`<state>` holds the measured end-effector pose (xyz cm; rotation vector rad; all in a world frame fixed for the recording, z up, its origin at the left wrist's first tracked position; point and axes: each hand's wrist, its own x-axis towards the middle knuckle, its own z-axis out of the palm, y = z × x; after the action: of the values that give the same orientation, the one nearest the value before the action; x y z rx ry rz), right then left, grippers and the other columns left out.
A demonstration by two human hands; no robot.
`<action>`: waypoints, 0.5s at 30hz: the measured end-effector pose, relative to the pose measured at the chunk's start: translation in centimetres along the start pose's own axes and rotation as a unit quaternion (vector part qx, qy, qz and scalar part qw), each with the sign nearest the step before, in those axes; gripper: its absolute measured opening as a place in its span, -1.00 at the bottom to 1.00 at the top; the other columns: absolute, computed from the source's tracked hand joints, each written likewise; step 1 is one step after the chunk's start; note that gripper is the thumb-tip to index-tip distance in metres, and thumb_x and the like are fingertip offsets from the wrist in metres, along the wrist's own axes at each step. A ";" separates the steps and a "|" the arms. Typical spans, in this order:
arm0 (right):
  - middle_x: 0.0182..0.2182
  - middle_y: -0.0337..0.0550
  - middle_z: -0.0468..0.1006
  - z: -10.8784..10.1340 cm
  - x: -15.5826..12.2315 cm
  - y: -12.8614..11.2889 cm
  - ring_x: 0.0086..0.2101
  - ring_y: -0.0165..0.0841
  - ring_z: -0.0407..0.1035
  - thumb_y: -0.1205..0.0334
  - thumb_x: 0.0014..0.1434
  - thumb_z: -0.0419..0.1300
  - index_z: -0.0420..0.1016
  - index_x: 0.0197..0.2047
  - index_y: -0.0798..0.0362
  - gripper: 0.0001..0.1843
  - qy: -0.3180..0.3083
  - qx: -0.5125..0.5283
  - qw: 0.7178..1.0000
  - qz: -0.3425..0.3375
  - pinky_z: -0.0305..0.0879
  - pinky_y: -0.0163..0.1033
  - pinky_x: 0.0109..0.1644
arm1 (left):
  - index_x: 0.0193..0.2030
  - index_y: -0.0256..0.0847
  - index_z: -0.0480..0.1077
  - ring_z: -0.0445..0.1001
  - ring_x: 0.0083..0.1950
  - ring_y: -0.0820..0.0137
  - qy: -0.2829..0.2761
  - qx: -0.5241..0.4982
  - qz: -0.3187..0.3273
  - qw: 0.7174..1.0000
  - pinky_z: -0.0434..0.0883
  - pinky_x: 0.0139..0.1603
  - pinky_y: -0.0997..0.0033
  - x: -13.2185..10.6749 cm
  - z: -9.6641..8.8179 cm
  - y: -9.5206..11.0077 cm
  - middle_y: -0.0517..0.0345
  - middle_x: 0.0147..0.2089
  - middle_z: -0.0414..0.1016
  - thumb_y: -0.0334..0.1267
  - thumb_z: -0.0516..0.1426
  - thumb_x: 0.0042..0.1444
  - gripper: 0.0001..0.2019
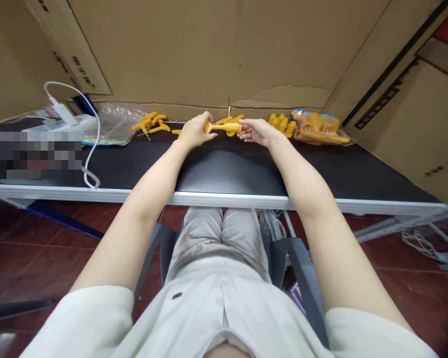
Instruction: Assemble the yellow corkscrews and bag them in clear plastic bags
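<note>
A yellow plastic toy piece (226, 128) is held between both hands above the far part of the black table (224, 169). My left hand (196, 130) grips its left end with closed fingers. My right hand (254, 131) holds its right end, fingers curled around it. Loose yellow parts (152, 122) lie to the left of my left hand, some with small metal screws. More yellow pieces (281, 124) stand just right of my right hand.
A clear bag of yellow parts (319, 128) lies at the far right, an empty clear bag (114, 127) at the far left. A white charger and cable (72, 114) trail over the left side. Cardboard walls (224, 49) enclose the table.
</note>
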<state>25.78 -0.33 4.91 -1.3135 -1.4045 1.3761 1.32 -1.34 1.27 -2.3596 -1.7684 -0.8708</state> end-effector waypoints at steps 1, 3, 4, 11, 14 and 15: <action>-0.54 -0.15 0.60 0.0 0.1 0.0 -0.52 -0.43 0.46 0.19 0.54 0.23 0.47 -0.36 0.04 -0.65 -0.001 0.001 1.000 0.002 0.32 -0.37 -0.36 | 0.34 -0.12 0.40 0.59 0.27 -0.04 0.000 0.004 0.000 1.000 0.47 0.35 0.06 0.0 0.0 0.0 -0.08 0.14 0.61 -0.12 0.40 0.23 -0.42; -0.53 -0.16 0.60 -0.1 0.4 0.2 -0.51 -0.41 0.47 0.16 0.52 0.24 0.46 -0.35 0.02 -0.65 -0.003 0.002 1.000 0.005 0.34 -0.35 -0.32 | 0.35 -0.11 0.40 0.58 0.28 -0.05 0.001 0.011 0.001 1.000 0.46 0.35 0.06 0.0 0.1 0.0 -0.09 0.17 0.61 -0.14 0.39 0.25 -0.44; -0.53 -0.16 0.60 -0.1 0.6 0.2 -0.51 -0.40 0.47 0.15 0.51 0.26 0.45 -0.35 0.02 -0.66 -0.002 0.003 1.000 0.006 0.35 -0.34 -0.31 | 0.35 -0.11 0.40 0.58 0.29 -0.05 0.002 0.014 0.001 1.000 0.46 0.36 0.05 0.0 0.1 0.0 -0.10 0.19 0.60 -0.15 0.38 0.26 -0.44; -0.53 -0.19 0.59 -0.1 0.6 0.0 -0.51 -0.38 0.45 0.10 0.45 0.32 0.43 -0.31 -0.01 -0.71 -0.002 0.012 1.000 0.014 0.37 -0.30 -0.31 | 0.40 -0.11 0.37 0.58 0.35 -0.10 0.006 0.037 0.000 0.999 0.45 0.38 -0.01 -0.4 -0.2 0.6 -0.16 0.28 0.58 -0.15 0.33 0.33 -0.45; -0.54 -0.19 0.59 0.0 0.3 -0.2 -0.53 -0.39 0.42 0.10 0.48 0.28 0.43 -0.28 -0.01 -0.72 -0.005 0.017 1.000 0.020 0.35 -0.31 -0.34 | 0.39 -0.11 0.37 0.57 0.37 -0.12 0.009 0.047 -0.004 0.999 0.45 0.38 -0.02 -0.6 -0.3 0.9 -0.19 0.32 0.56 -0.16 0.31 0.35 -0.49; -0.54 -0.19 0.58 0.0 0.2 -0.2 -0.54 -0.40 0.41 0.10 0.50 0.27 0.43 -0.27 -0.01 -0.72 -0.003 0.019 1.000 0.022 0.34 -0.32 -0.35 | 0.39 -0.11 0.37 0.57 0.38 -0.11 0.011 0.048 -0.003 0.999 0.45 0.38 -0.01 -0.6 -0.3 1.0 -0.19 0.32 0.56 -0.16 0.30 0.35 -0.49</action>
<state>25.70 -0.12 5.10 -1.3231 -1.3553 1.4301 1.98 -2.34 1.48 -2.2783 -1.7675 -0.7888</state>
